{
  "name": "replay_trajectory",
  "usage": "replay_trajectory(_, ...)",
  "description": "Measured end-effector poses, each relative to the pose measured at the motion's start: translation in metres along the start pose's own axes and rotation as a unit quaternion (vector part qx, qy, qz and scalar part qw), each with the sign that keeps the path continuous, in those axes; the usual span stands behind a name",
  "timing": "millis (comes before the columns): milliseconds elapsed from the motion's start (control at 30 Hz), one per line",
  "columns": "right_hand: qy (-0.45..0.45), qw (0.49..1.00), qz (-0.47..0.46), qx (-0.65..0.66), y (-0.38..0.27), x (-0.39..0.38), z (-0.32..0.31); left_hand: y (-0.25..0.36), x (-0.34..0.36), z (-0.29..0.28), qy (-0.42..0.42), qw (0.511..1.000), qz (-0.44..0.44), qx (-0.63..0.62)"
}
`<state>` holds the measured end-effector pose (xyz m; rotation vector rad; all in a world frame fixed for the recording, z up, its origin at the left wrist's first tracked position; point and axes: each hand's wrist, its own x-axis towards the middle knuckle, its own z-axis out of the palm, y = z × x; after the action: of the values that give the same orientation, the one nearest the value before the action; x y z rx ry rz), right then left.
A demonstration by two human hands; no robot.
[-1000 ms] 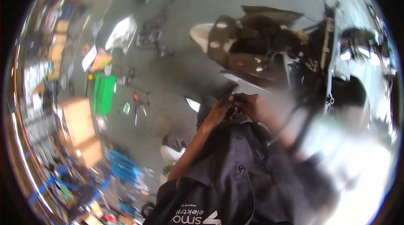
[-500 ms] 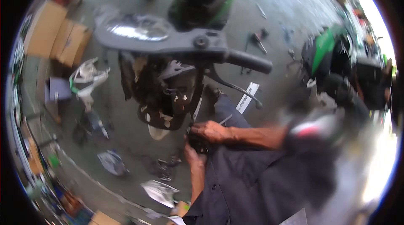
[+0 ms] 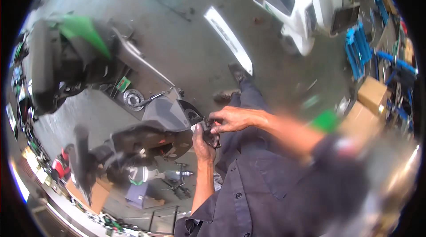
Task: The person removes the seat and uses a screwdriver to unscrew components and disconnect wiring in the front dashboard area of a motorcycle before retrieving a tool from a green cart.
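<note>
Two hands hold one small dark part (image 3: 212, 137) in front of the torso. The left hand (image 3: 203, 149) supports it from the left, thumb extended along that side and fingers clamped on it. The right hand (image 3: 237, 119) comes from the right, thumb and fingertips closed on the upper portion. The part lies between both sets of fingers; exact fingertip contact is too blurred to tell. Surrounding items: one long white panel (image 3: 230, 39) on the floor, one silver disc (image 3: 133, 99), one blue crate (image 3: 357, 50), two cardboard boxes (image 3: 364, 119) and two shoes (image 3: 239, 74).
</note>
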<state>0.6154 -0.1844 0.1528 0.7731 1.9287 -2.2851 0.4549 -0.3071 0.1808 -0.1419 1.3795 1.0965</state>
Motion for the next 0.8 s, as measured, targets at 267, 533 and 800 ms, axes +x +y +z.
replay_trajectory(267,0.320,0.937,0.137,-0.037,0.143,-0.048,-0.041,-0.116,0.203,-0.017,0.060,0.994,-0.089,0.024)
replay_trajectory(533,0.430,0.801,0.388,0.154,0.299,-0.095,-0.031,-0.200,0.372,-0.158,0.193,0.959,-0.100,0.184)
replay_trajectory(800,0.447,0.751,0.440,0.206,0.349,-0.087,-0.040,-0.208,0.498,-0.240,0.205,0.853,0.007,0.480)
